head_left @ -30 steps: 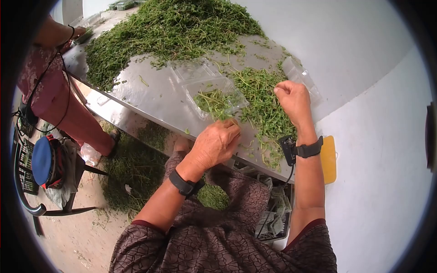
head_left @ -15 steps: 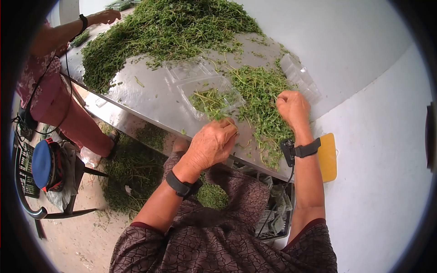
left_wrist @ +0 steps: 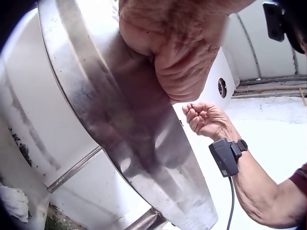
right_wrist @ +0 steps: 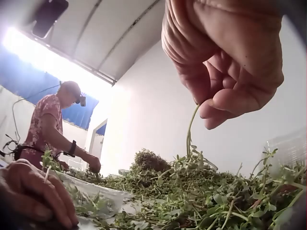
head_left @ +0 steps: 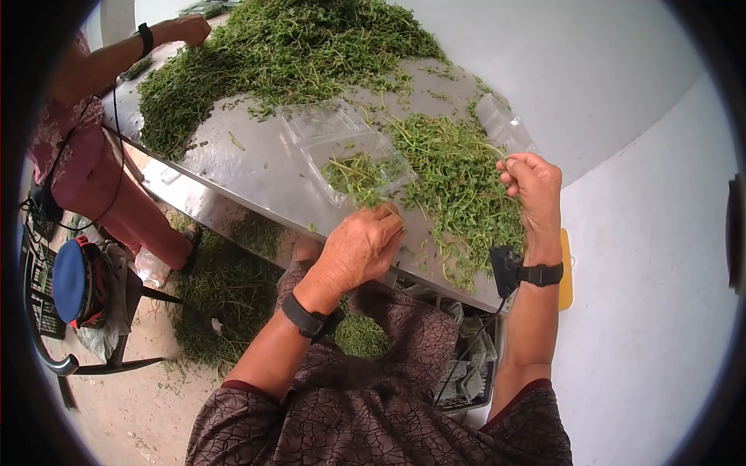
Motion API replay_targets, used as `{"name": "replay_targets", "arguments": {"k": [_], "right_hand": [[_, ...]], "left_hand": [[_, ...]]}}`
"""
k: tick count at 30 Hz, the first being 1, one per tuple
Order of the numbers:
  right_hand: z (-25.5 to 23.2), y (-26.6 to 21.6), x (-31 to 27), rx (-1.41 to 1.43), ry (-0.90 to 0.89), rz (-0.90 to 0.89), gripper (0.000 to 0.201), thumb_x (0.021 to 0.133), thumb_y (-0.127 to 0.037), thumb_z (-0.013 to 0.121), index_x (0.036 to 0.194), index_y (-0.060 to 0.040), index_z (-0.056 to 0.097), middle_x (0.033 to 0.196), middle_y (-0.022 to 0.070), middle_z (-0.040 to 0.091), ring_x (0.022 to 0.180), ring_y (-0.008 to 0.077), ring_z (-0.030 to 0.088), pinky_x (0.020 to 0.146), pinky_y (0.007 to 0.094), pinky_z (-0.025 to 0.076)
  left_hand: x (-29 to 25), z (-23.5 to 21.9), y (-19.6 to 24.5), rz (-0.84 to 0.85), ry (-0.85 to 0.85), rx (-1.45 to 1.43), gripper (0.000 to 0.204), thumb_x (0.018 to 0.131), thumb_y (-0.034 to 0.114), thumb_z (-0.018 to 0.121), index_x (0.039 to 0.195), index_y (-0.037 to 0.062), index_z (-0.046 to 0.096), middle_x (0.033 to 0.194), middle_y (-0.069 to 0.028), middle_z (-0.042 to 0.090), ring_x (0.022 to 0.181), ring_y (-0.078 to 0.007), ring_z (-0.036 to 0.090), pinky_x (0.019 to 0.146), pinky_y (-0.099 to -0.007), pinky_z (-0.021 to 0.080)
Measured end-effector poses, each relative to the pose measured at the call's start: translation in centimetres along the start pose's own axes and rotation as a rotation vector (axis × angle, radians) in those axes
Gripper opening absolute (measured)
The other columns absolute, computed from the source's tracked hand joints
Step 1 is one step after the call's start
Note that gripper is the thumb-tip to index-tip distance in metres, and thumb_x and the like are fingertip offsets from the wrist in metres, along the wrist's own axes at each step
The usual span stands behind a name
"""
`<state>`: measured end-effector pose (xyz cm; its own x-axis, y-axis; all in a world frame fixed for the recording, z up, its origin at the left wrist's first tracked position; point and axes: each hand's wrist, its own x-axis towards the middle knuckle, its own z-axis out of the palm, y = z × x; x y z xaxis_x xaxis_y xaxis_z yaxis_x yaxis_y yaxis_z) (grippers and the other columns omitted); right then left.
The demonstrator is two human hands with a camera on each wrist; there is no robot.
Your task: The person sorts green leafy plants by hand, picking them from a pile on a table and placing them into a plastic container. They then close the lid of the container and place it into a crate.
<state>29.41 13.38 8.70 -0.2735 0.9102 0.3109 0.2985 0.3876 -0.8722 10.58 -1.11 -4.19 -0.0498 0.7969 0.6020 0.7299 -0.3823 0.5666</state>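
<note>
In the right wrist view my right hand (right_wrist: 230, 72) pinches the thin stem of a leafy green sprig (right_wrist: 193, 127) between thumb and finger. The sprig's leaves hang down over a small pile of the same greens (head_left: 458, 175). My left hand (head_left: 361, 245), its fingers curled, holds some green stems (head_left: 373, 196) at the near edge of an open clear plastic box (head_left: 322, 180). More greens lie in that box. From the left wrist view, the left hand (left_wrist: 187, 57) shows above the metal table edge, its fingertips hidden.
A large heap of greens (head_left: 311, 54) covers the back of the metal table (head_left: 241, 167). Another clear plastic box (head_left: 501, 124) stands by the wall. Another person (right_wrist: 48, 122) works at the heap. On the left is a chair (head_left: 128, 334) with a blue cap (head_left: 71, 279).
My right hand has moved right from the small pile and now lifts a sprig by its stem. The left hand has barely moved. The other person's arm has reached to the large heap.
</note>
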Motion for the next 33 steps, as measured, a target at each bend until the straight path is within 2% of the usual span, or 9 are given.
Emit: {"name": "replay_targets", "arguments": {"k": [8,12,15,19,23,28,30,31,33], "right_hand": [[0.8,-5.3,-1.7,0.129,-0.092,-0.124,0.015,0.088,-0.007,0.057,0.092,0.0042,0.066,0.085,0.0096,0.069,0.062,0.0049,0.055,0.056,0.0173,0.043],[1.8,-6.1,-2.1,0.189,-0.176,-0.203,0.015,0.087,-0.007,0.058,0.091,0.0037,0.069,0.084,0.0078,0.070,0.065,0.0050,0.058,0.055,0.0191,0.044],[4.3,-6.2,-2.9,0.100,-0.225,-0.169,0.015,0.089,-0.007,0.056,0.094,0.0030,0.067,0.088,0.0086,0.070,0.065,0.0049,0.057,0.056,0.0179,0.044],[5.8,-4.1,-2.8,0.008,-0.334,-0.080,0.019,0.092,-0.013,0.059,0.100,0.0014,0.068,0.087,0.0069,0.070,0.071,0.0061,0.062,0.058,0.0182,0.047],[3.7,-1.6,-0.7,-0.134,-0.116,-0.163,0.017,0.089,-0.011,0.062,0.095,0.0031,0.069,0.072,0.0000,0.065,0.065,0.0069,0.059,0.057,0.0216,0.045],[1.5,1.3,1.1,-0.298,-0.078,-0.078,0.016,0.083,-0.009,0.064,0.092,0.0031,0.071,0.068,0.0031,0.065,0.063,0.0083,0.058,0.058,0.0249,0.046],[1.2,3.6,1.8,-0.388,-0.169,-0.064,0.018,0.079,-0.010,0.065,0.093,-0.0005,0.071,0.070,0.0068,0.067,0.066,0.0127,0.062,0.063,0.0296,0.049],[1.3,4.1,1.8,-0.387,-0.167,-0.063,0.018,0.079,-0.010,0.065,0.093,-0.0005,0.071,0.070,0.0068,0.067,0.066,0.0127,0.062,0.063,0.0296,0.049],[1.8,4.5,1.5,-0.561,-0.113,-0.154,0.019,0.078,-0.012,0.066,0.093,-0.0039,0.072,0.073,0.0110,0.069,0.070,0.0210,0.066,0.068,0.0351,0.051]], "left_hand": [[0.0,0.0,-0.1,-0.005,0.004,-0.028,0.010,0.077,0.004,0.065,0.084,0.0000,0.060,0.092,-0.0122,0.064,0.082,-0.0333,0.063,0.073,-0.0395,0.052],[0.0,0.0,-0.1,0.043,0.051,-0.041,0.008,0.078,0.006,0.063,0.079,0.0020,0.056,0.088,-0.0118,0.060,0.081,-0.0332,0.061,0.070,-0.0415,0.052],[0.0,0.0,-0.1,0.001,-0.016,-0.010,0.010,0.077,0.004,0.065,0.085,0.0003,0.060,0.094,-0.0122,0.064,0.083,-0.0331,0.063,0.072,-0.0394,0.051],[0.0,-0.3,0.1,-0.014,-0.022,-0.013,0.010,0.077,0.004,0.065,0.086,0.0000,0.060,0.094,-0.0125,0.064,0.082,-0.0337,0.063,0.072,-0.0401,0.052],[-0.1,0.1,-0.2,-0.015,-0.017,-0.039,0.012,0.077,0.004,0.065,0.087,-0.0002,0.060,0.095,-0.0132,0.064,0.081,-0.0347,0.063,0.072,-0.0403,0.052],[-0.1,0.0,-0.1,-0.001,0.011,-0.065,0.013,0.076,0.003,0.066,0.088,0.0002,0.061,0.095,-0.0135,0.064,0.083,-0.0354,0.063,0.073,-0.0410,0.052],[0.0,0.0,0.0,0.003,0.018,-0.063,0.013,0.076,0.002,0.066,0.088,0.0004,0.061,0.094,-0.0135,0.064,0.083,-0.0355,0.063,0.073,-0.0413,0.052],[0.0,-0.1,0.0,-0.001,0.012,-0.056,0.013,0.076,0.002,0.066,0.088,0.0006,0.061,0.094,-0.0133,0.064,0.084,-0.0352,0.063,0.073,-0.0413,0.052],[0.1,-0.1,0.1,-0.003,0.005,-0.049,0.012,0.076,0.002,0.066,0.087,0.0008,0.061,0.094,-0.0131,0.064,0.084,-0.0350,0.063,0.073,-0.0414,0.052]]}}
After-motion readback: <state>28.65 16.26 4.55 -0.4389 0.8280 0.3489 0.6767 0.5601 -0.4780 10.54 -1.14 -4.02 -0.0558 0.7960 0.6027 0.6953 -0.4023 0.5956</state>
